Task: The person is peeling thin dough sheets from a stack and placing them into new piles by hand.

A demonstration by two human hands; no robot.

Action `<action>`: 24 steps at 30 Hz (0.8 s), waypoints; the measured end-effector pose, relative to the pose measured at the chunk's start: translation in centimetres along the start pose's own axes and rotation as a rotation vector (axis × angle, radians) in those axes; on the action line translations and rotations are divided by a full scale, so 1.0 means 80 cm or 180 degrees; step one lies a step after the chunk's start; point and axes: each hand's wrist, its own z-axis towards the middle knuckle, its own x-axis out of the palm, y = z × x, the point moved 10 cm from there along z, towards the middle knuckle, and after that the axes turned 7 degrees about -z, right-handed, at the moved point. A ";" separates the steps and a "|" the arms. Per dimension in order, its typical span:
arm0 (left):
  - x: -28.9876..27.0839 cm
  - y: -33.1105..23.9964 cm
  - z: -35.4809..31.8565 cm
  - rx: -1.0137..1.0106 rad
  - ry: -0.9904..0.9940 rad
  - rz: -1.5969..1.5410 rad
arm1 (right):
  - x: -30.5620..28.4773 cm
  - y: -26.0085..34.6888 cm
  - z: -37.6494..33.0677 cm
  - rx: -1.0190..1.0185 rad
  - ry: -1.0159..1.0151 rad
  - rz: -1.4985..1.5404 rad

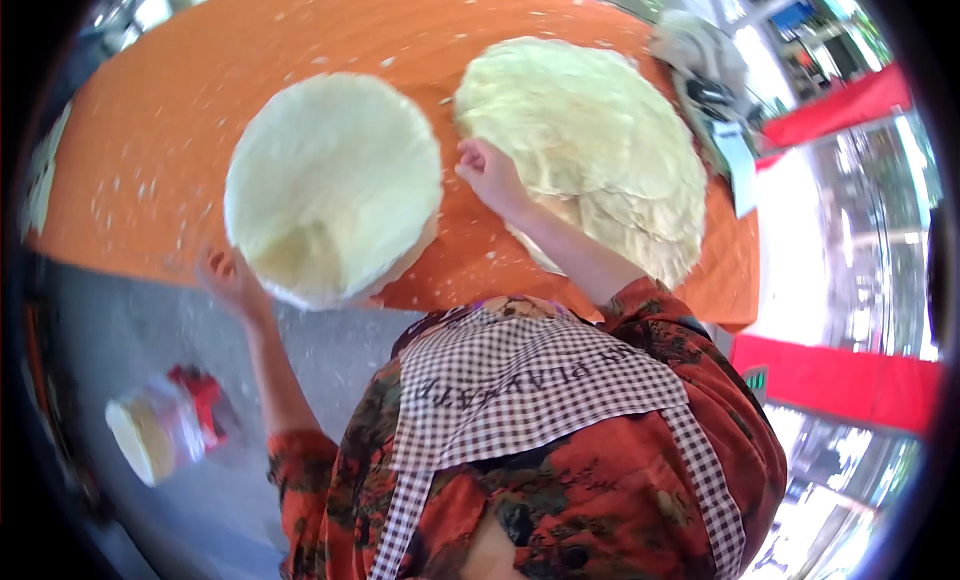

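Observation:
A round stack of thin, pale flatbread-like sheets (335, 165) lies on the orange-covered table, with a tan patch showing near its front edge. My left hand (235, 280) is beside the stack's lower left rim, at the table's near edge; its fingers are bent and blurred. Between this stack and a wider pile of yellowish, overlapping sheets (580, 130) is my right hand (492, 175). Its fingers are curled together, close to the pile's left edge, and I see nothing in them. My right forearm crosses over the front of that wider pile.
Pale flakes lie scattered over the orange table cover (170, 130). A greyish cloth bundle (700, 55) and dark items sit at the far right edge. On the grey floor at lower left stands a clear container (160, 430) with pale contents, beside something red.

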 end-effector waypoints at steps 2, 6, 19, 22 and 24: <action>0.035 -0.083 -0.042 -0.0223 0.0469 -0.1014 | -0.050 -0.001 -0.038 -0.0489 -0.0365 -0.0690; 0.172 -0.170 -0.192 -0.1225 0.2517 -0.1962 | -0.163 -0.071 -0.071 -0.1057 -0.1110 -0.1853; 0.281 -0.174 -0.390 -0.2345 0.3542 -0.1994 | -0.352 -0.307 0.022 0.1746 -0.1149 -0.0208; 0.270 -0.176 -0.389 -0.2577 0.3217 -0.1941 | -0.323 -0.310 0.035 0.2112 -0.0815 0.1787; 0.259 -0.169 -0.388 -0.2663 0.3067 -0.1921 | -0.306 -0.255 0.038 0.1833 -0.0426 0.2064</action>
